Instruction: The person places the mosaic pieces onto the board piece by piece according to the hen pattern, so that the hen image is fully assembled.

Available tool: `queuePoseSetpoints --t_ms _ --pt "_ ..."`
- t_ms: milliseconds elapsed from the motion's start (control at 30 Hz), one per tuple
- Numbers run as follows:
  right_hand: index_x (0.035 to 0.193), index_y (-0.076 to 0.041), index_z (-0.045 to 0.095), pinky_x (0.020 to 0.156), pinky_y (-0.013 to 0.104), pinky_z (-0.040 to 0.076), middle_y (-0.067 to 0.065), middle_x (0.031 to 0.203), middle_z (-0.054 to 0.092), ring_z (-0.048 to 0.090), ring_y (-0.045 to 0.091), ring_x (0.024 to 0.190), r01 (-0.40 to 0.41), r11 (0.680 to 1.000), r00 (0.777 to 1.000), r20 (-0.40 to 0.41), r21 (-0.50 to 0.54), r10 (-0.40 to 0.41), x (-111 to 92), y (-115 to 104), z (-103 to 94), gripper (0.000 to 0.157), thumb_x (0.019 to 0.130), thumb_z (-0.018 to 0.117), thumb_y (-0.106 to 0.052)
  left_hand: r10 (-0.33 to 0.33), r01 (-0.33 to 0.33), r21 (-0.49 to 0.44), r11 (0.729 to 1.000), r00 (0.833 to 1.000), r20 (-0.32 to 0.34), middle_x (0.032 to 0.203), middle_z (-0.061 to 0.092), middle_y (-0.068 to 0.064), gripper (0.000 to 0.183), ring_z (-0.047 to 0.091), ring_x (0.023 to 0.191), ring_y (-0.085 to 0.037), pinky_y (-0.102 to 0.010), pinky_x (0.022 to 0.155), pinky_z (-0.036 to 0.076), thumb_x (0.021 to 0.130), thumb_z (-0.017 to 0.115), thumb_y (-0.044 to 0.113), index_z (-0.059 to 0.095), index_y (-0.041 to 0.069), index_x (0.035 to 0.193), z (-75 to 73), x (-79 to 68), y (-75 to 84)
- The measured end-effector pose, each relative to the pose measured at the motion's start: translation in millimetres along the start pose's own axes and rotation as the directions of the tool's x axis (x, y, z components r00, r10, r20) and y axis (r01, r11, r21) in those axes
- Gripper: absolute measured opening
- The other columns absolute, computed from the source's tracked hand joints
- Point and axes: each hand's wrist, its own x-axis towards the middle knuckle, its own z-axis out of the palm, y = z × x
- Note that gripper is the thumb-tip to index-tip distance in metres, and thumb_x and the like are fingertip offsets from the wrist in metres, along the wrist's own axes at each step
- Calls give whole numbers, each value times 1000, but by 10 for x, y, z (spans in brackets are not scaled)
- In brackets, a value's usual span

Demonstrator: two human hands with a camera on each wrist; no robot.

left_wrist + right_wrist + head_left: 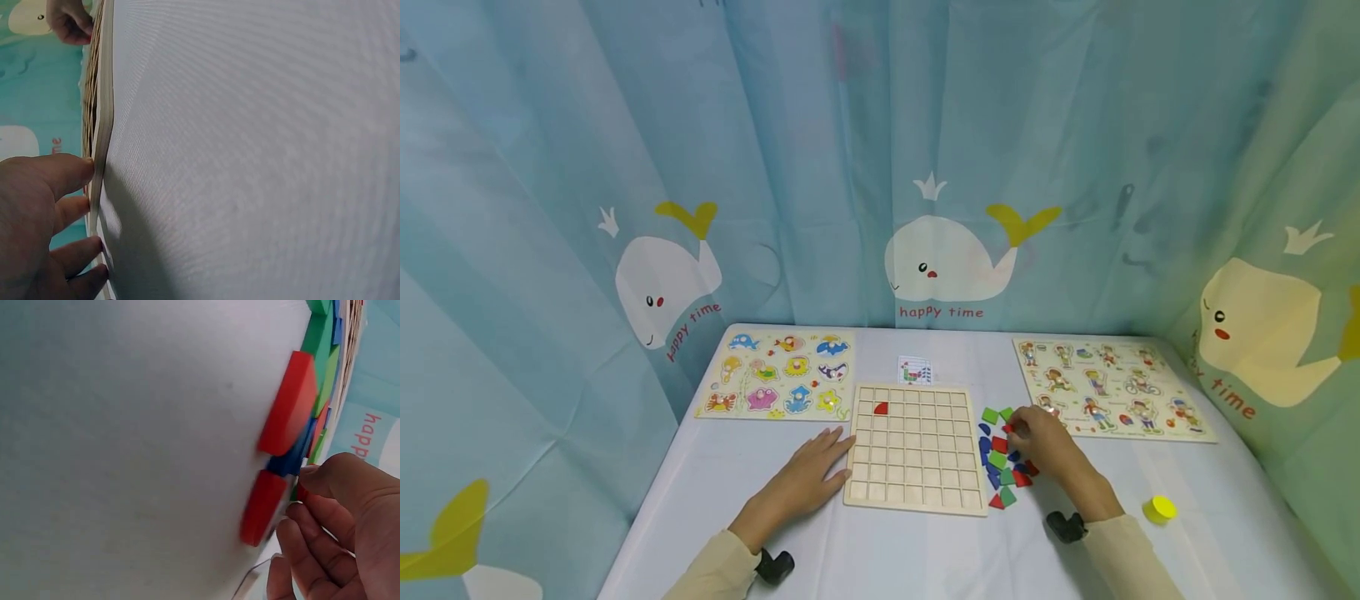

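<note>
Your left hand (808,475) lies flat on the white table (880,550), fingers straight and loosely spread, their tips against the left edge of the grid board (915,447); the left wrist view shows those fingertips (80,170) touching the board's rim. The board sits between your two hands, with one red piece (881,408) set in a cell near its top left corner. Your right hand (1037,437) rests over the pile of pieces (1000,458) just right of the board, fingers curled down among red, green and blue shapes; the right wrist view shows the fingertips (312,481) pinching a small red piece at the edge of the pile, beside larger red blocks (290,403). A pattern card (914,370) lies just behind the board. A sea-animal puzzle (778,384) lies at the far left of the table and a people puzzle (1108,386) at the far right, both well apart from your hands. A yellow cap (1160,508) sits on the table near your right sleeve.
</note>
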Motion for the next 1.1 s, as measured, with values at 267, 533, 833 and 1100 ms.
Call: queuePoseSetpoints --t_ms 267,533,833,1100 --pt "111 2 70 84 47 57 14 106 66 60 26 93 104 995 994 -45 -1 -104 121 -313 68 21 97 75 -13 -8 8 -2 1000 1000 4 170 36 -14 57 29 159 -37 -58 129 26 109 58 34 46 14 161 -16 -23 5" --pt "106 -3 73 88 49 58 9 103 67 65 27 98 273 962 961 -40 -26 -274 289 -1043 379 15 94 79 -10 2 -2 1 1000 1000 -7 170 36 -14 57 29 159 -37 -57 130 26 108 58 34 46 14 161 -22 -21 -7" --pt "99 -9 75 79 43 55 2 95 65 62 21 89 402 912 914 -17 -77 -404 479 -1680 808 13 93 83 -17 13 -13 3 1000 1000 -9 170 36 -15 56 30 159 -38 -58 129 27 109 57 32 46 14 161 -4 0 -2" --pt "102 -12 77 81 40 49 0 100 67 61 20 94 377 924 926 42 -67 -375 557 -1864 961 12 95 81 -20 13 -13 4 1000 1000 3 170 36 -14 57 29 159 -38 -58 129 27 109 57 33 45 15 161 -24 -3 3"
